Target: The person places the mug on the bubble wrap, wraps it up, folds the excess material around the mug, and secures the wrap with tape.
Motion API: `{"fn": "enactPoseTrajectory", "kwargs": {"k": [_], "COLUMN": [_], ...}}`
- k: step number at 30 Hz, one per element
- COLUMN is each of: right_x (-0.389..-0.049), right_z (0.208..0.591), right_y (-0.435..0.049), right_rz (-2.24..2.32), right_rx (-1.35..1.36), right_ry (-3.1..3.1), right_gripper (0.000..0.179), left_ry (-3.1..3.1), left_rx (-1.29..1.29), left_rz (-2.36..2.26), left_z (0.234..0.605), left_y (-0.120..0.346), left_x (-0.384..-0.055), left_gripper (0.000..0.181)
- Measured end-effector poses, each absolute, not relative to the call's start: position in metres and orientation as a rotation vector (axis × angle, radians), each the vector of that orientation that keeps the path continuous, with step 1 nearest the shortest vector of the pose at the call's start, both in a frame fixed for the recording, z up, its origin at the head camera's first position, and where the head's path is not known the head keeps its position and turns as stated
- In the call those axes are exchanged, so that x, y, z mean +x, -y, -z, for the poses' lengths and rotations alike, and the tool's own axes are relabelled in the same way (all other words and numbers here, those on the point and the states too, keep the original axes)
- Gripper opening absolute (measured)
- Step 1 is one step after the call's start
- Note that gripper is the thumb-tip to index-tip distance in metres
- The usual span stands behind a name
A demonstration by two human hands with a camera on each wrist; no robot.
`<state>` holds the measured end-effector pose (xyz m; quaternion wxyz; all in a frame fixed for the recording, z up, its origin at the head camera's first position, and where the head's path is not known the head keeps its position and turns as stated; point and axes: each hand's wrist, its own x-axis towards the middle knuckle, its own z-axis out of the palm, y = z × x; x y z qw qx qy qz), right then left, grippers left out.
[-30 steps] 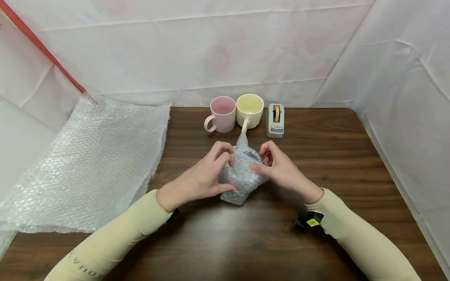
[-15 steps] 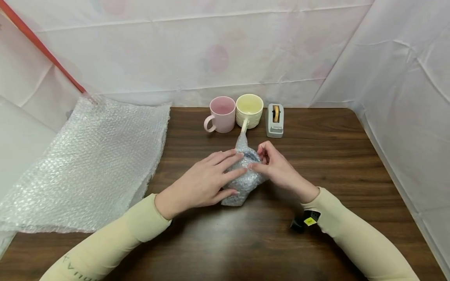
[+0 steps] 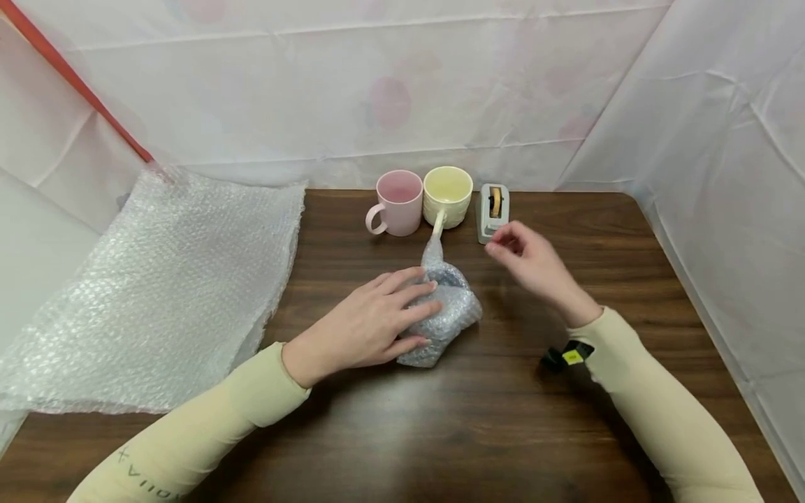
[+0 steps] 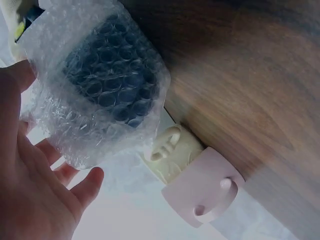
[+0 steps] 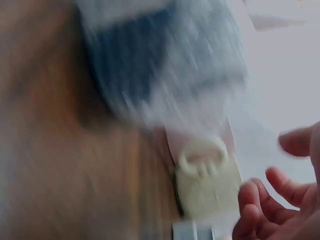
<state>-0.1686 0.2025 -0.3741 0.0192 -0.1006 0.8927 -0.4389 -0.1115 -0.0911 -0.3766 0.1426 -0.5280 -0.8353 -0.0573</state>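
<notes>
A bundle [image 3: 455, 307] in bubble wrap lies mid-table, its twisted wrap end pointing at the yellow mug's handle. Through the wrap, a dark blue thing [image 4: 112, 72] shows in the left wrist view. My left hand [image 3: 367, 325] rests on the bundle's left side with fingers spread. Off to the right, my right hand [image 3: 534, 265] is lifted away from it, fingers loosely bent and nothing visible between them. Its fingertips come right up to the near end of a grey tape dispenser [image 3: 484, 218].
A pink mug [image 3: 400, 209] and a yellow mug [image 3: 448, 199] stand side by side at the table's back edge, left of the dispenser. A large bubble wrap sheet [image 3: 182, 293] covers the left side. White curtains [image 3: 339, 91] hang behind and to the right.
My right hand has left the bundle and moved right and back to the tape dispenser. My left hand has flattened from bent fingers to spread fingers on the bundle.
</notes>
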Motion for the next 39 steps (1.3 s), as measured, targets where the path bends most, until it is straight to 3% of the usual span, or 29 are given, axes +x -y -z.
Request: {"fn": "enactPoseTrajectory", "kwargs": {"k": [8,16,27,39], "right_x": [-0.219,-0.239,-0.242,-0.242], "right_z": [0.392,0.402,0.405,0.409], "right_y": [-0.221,-0.216,-0.21,-0.208], "right_rz": [1.321,1.234,1.32,1.233], "right_rx": [0.004,0.23,0.239,0.149], "right_ry": [-2.96,-2.781,-2.791,-2.987], "right_gripper": [0.037,0.05,0.032,0.027], "left_ry": [2.423,2.434,2.431,2.407], "left_rx": [-1.516,-1.515,-1.515,-1.51], "left_rz": [0.175,0.182,0.192,0.216], "left_z": [0.378,0.378,0.38,0.381], "left_y": [0.09,0.09,0.091,0.09], "left_x": [-0.11,-0.108,-0.109,-0.109], "left_gripper": [0.052,0.051,0.051,0.051]}}
